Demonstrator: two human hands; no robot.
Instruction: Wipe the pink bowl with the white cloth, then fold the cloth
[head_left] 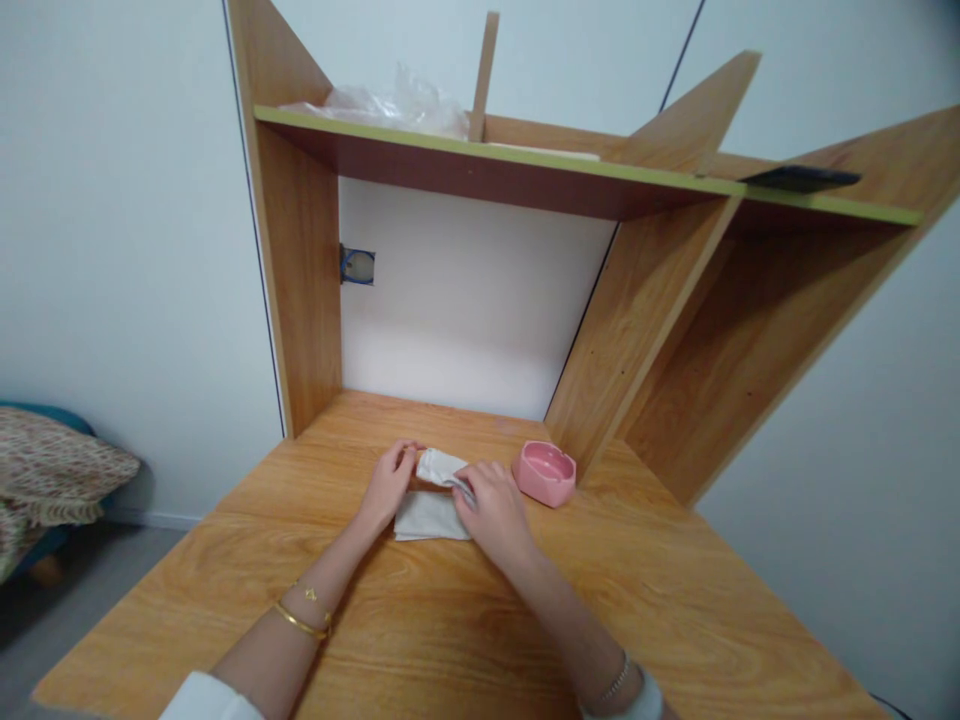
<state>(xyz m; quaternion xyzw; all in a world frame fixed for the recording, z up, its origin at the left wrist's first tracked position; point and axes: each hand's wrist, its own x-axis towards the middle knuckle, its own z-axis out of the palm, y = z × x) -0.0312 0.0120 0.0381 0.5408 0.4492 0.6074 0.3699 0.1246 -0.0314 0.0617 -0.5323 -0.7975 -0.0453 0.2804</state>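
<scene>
A small white folded cloth (441,466) is raised slightly off the desk between my two hands. My left hand (391,482) has its fingers curled at the cloth's left end, thumb close to the fingertips. At the other end, my right hand (495,508) pinches the cloth between thumb and fingers, covering part of it. Just below lies a light grey folded cloth (429,518), flat on the desk; whether the two pieces are joined I cannot tell. Right of my right hand stands a pink angular ashtray (546,474).
The wooden desk (390,640) has side panels and an upper shelf (465,160) carrying a clear plastic bag (405,105) and a dark flat object (802,179). An open wall box (358,266) shows wires. A patterned throw (52,465) drapes over blue seating at left.
</scene>
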